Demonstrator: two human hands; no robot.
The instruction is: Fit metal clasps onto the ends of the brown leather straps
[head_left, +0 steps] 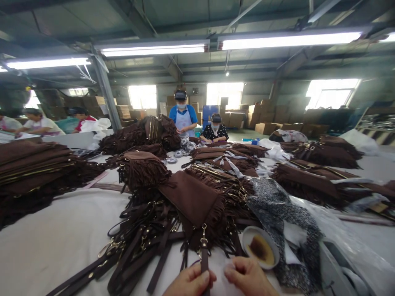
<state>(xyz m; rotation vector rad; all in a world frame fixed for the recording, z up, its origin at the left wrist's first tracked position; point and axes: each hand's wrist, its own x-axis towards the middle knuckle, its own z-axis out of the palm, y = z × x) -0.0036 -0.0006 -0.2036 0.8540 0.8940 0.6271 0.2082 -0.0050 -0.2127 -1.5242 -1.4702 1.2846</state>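
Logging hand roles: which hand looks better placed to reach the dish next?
Likely the right hand: it is right beside the dish, though it seems to pinch something pale, too blurred to name. The left hand grips a strap and is farther away.

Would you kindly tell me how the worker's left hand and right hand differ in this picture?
The left hand grips a brown strap, while the right hand pinches something small and pale, too blurred to identify. The left hand sits below the metal clasp in the picture; the right hand is beside the bowl. Both are bare, with thumb and fingers drawn together.
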